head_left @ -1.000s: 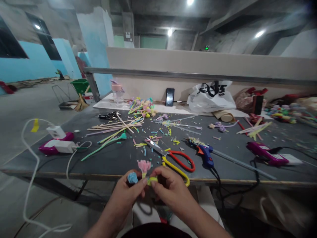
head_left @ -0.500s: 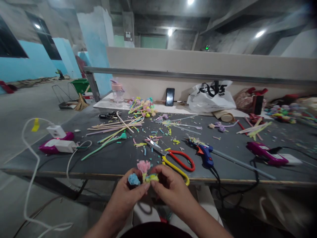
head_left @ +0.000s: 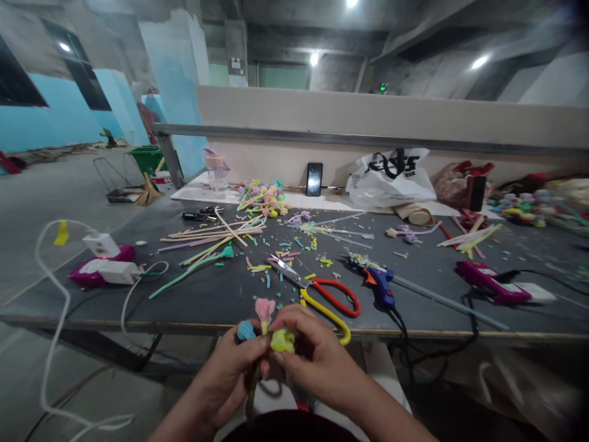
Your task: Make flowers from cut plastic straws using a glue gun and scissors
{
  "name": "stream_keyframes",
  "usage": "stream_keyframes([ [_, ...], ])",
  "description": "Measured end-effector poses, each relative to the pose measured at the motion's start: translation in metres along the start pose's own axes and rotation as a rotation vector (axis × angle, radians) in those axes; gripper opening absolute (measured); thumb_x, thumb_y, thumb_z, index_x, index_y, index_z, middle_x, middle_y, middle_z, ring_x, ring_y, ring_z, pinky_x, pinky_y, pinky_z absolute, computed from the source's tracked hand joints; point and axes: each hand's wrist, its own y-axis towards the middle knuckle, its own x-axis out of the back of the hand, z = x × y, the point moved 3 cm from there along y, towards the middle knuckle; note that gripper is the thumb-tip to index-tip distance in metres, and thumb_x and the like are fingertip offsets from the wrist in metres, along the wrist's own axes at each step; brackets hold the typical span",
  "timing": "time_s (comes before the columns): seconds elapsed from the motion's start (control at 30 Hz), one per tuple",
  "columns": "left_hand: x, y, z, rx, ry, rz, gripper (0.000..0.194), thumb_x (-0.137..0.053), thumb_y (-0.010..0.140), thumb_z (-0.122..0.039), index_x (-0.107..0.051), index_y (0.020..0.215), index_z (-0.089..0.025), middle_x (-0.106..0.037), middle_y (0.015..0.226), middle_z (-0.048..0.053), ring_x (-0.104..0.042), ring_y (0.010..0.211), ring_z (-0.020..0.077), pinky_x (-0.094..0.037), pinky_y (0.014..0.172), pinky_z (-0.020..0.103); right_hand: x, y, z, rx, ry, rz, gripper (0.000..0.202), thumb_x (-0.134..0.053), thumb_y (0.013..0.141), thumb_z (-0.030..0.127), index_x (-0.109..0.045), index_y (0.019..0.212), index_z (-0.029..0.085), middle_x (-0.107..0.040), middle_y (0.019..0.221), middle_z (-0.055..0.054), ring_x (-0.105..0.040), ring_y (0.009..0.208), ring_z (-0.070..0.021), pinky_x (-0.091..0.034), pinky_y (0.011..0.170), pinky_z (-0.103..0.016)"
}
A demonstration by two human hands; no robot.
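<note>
Just off the front edge of the table, my left hand [head_left: 239, 359] is closed around a small craft flower stem carrying a pink flower [head_left: 265, 310] and a blue flower [head_left: 246, 331]. My right hand [head_left: 310, 350] pinches a yellow flower [head_left: 282, 341] right beside them. Whether the yellow flower is joined to the same stem is hidden by my fingers. Behind my right hand lie scissors [head_left: 329, 294] with one red and one yellow handle. To their right rests a blue glue gun [head_left: 381, 285] with a long clear glue stick [head_left: 448, 302] at its back.
Loose pastel sticks [head_left: 216, 233], a green flower stem [head_left: 193, 270] and scattered cut bits cover the middle. Farther back are a flower pile [head_left: 264, 199], a bottle [head_left: 216, 172], a phone [head_left: 314, 179] and a white bag [head_left: 391, 178]. Purple power strips [head_left: 94, 270] with cables lie at both sides.
The pink and blue flowers have turned in my left hand, and the stem below now shows. The yellow flower has tilted upright and stands out more between my right fingers.
</note>
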Motion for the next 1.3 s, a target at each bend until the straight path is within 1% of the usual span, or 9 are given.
stream_keyframes([
  [0.1,0.003,0.001,0.001,0.02,-0.024,-0.007,0.017,-0.071,0.064,-0.02,-0.057,0.071,-0.012,-0.052,0.055,-0.003,-0.044,0.046,0.0042,-0.035,0.047,0.016,-0.002,0.0,0.002,0.042,-0.09,-0.037,0.026,-0.052,0.068,0.001,-0.058,0.083,0.021,-0.055,0.085,-0.001,-0.054,0.081,-0.0149,-0.042,0.072,-0.026],
  [0.27,0.006,0.0,0.002,-0.031,0.029,-0.037,0.019,-0.072,0.062,-0.021,-0.056,0.067,-0.014,-0.054,0.051,-0.003,-0.047,0.048,0.0065,-0.037,0.051,0.018,-0.004,-0.001,-0.003,0.009,-0.177,-0.072,0.024,-0.049,0.066,0.001,-0.056,0.077,0.02,-0.054,0.079,0.0,-0.053,0.075,-0.0135,-0.041,0.067,-0.024],
  [0.5,0.001,-0.001,0.005,-0.062,0.083,-0.081,0.021,-0.072,0.06,-0.023,-0.053,0.057,-0.014,-0.054,0.044,-0.002,-0.045,0.044,0.0074,-0.034,0.048,0.019,-0.005,-0.001,0.002,-0.068,-0.217,-0.066,0.021,-0.048,0.061,0.0,-0.055,0.065,0.019,-0.054,0.07,0.002,-0.053,0.066,-0.012,-0.039,0.06,-0.022],
  [0.67,-0.001,0.002,0.008,-0.087,0.068,-0.164,0.023,-0.072,0.055,-0.017,-0.05,0.052,-0.015,-0.049,0.04,-0.005,-0.04,0.041,0.0055,-0.03,0.044,0.018,-0.009,0.001,-0.001,-0.162,-0.244,-0.08,0.02,-0.048,0.06,0.0,-0.055,0.061,0.019,-0.055,0.067,0.001,-0.054,0.066,-0.0133,-0.04,0.061,-0.024],
  [0.73,0.0,0.003,0.008,-0.077,0.02,-0.136,0.021,-0.072,0.058,-0.018,-0.051,0.055,-0.014,-0.049,0.043,-0.005,-0.041,0.043,0.0053,-0.032,0.045,0.017,-0.009,0.001,-0.004,-0.185,-0.193,-0.086,0.021,-0.049,0.062,0.001,-0.057,0.069,0.019,-0.056,0.072,0.001,-0.055,0.07,-0.014,-0.041,0.063,-0.025],
  [0.8,0.002,0.003,0.008,-0.047,-0.042,-0.076,0.019,-0.07,0.063,-0.021,-0.053,0.06,-0.014,-0.05,0.047,-0.004,-0.043,0.045,0.0055,-0.035,0.048,0.018,-0.009,-0.001,-0.007,-0.2,-0.082,-0.062,0.028,-0.054,0.065,0.004,-0.057,0.086,0.022,-0.058,0.082,0.0,-0.055,0.073,-0.0142,-0.042,0.063,-0.025],
  [0.9,0.008,0.004,0.01,-0.004,-0.148,0.002,0.016,-0.068,0.068,-0.022,-0.056,0.065,-0.013,-0.051,0.052,-0.004,-0.044,0.046,0.0046,-0.036,0.048,0.017,-0.009,-0.003,-0.008,-0.191,0.073,0.001,0.045,-0.06,0.067,0.009,-0.049,0.108,0.025,-0.058,0.093,-0.002,-0.056,0.076,-0.0141,-0.045,0.063,-0.024],
  [1.1,0.018,0.006,0.019,0.08,-0.283,0.043,0.016,-0.07,0.067,-0.022,-0.059,0.064,-0.01,-0.049,0.045,-0.003,-0.045,0.043,0.0051,-0.037,0.045,0.017,-0.005,-0.005,-0.005,-0.119,0.098,0.059,0.042,-0.058,0.072,0.009,-0.051,0.109,0.026,-0.056,0.101,-0.002,-0.057,0.079,-0.0129,-0.046,0.068,-0.026],
  [1.3,0.013,0.005,0.017,0.076,-0.289,0.029,0.014,-0.071,0.064,-0.011,-0.063,0.074,-0.009,-0.058,0.064,0.001,-0.046,0.047,0.0024,-0.036,0.045,0.014,0.003,-0.003,0.001,-0.025,0.03,0.034,0.045,-0.061,0.071,0.007,-0.055,0.111,0.027,-0.057,0.102,-0.002,-0.056,0.089,-0.0145,-0.045,0.074,-0.027],
])
